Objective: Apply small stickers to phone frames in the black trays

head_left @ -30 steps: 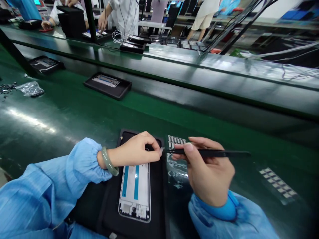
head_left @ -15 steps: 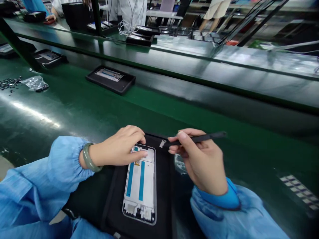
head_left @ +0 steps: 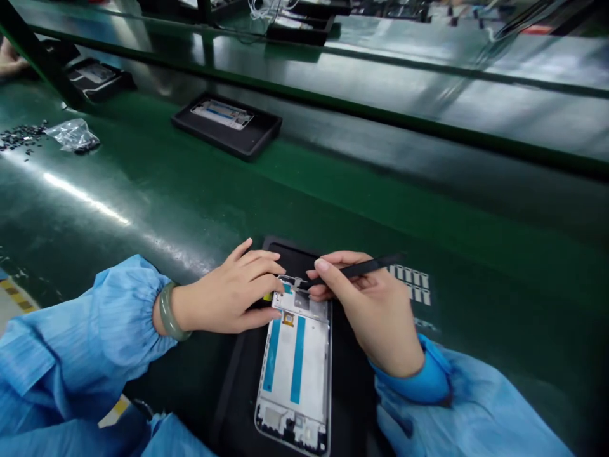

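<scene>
A white phone frame (head_left: 295, 374) with two blue strips lies in a black tray (head_left: 240, 393) in front of me. My left hand (head_left: 228, 295) rests on the frame's top left corner, fingers stretched out and pressing it down. My right hand (head_left: 371, 304) is closed around black tweezers (head_left: 361, 268), whose tips hold a small grey piece right at the frame's top edge. Both arms wear blue sleeves, and a green bangle (head_left: 166, 311) sits on my left wrist.
A sheet of small grey stickers (head_left: 413, 285) lies right of my right hand. Further along the green belt (head_left: 143, 190) sit another black tray with a frame (head_left: 226, 124) and a third tray (head_left: 95, 76). A plastic bag and loose dark bits (head_left: 71, 134) lie at the left.
The tweezers carried the small grey piece down and left from above the tray to the frame's top edge. My left hand stayed on the frame's top. The view tilted downward.
</scene>
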### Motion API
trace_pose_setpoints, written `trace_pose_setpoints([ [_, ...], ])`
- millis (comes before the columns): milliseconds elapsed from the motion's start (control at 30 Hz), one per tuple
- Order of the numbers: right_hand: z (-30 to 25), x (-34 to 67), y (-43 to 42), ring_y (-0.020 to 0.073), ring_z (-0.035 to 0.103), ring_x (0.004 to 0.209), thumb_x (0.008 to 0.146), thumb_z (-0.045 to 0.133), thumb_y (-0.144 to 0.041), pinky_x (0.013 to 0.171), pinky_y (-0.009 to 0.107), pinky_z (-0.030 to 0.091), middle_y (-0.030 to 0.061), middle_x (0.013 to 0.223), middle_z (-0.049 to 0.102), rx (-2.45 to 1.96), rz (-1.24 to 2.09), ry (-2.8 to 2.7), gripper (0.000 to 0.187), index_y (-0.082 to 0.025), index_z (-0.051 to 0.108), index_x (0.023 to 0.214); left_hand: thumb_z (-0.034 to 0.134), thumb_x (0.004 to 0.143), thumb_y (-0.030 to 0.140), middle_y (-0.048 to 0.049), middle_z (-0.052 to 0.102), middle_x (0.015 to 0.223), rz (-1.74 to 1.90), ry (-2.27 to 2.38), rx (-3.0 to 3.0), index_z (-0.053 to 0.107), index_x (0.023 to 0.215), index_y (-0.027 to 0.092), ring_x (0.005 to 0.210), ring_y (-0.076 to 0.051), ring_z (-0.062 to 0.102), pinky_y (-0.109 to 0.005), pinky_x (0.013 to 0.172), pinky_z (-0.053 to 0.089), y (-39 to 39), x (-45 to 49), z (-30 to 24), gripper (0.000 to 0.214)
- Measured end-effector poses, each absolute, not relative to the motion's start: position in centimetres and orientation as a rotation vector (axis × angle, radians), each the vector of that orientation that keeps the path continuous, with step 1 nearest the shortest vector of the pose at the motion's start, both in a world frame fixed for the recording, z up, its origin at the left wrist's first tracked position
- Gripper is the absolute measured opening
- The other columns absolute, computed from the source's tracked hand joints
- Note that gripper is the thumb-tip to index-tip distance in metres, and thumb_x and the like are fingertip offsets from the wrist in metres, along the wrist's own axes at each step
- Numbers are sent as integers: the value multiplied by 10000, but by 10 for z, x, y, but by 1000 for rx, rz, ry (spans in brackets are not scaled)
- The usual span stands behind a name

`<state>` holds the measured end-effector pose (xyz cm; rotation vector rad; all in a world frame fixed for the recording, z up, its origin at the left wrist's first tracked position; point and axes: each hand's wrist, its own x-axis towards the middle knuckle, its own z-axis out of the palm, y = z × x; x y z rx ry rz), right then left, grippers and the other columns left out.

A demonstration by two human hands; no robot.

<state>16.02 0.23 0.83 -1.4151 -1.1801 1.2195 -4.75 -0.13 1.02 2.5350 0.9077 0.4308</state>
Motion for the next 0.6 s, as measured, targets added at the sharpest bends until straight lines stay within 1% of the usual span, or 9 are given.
trace_pose_setpoints([
  [167, 13, 159, 1, 150, 648, 507, 743, 723, -420, 491, 233, 575, 40, 691, 679, -1471, 1195, -1248, 310, -153, 613, 856, 506, 908, 353, -88, 549, 1220, 428, 915, 2535, 533, 1045, 168, 1288, -251, 368, -530, 1120, 160, -2, -47, 10, 232],
  [600, 13, 156, 2, 135, 645, 501, 763, 709, -408, 482, 199, 561, 29, 677, 676, -1474, 1176, -1286, 284, -155, 618, 852, 513, 908, 358, -95, 545, 1223, 439, 902, 2539, 539, 1039, 168, 1288, -250, 367, -534, 1116, 180, -3, -47, 10, 233],
])
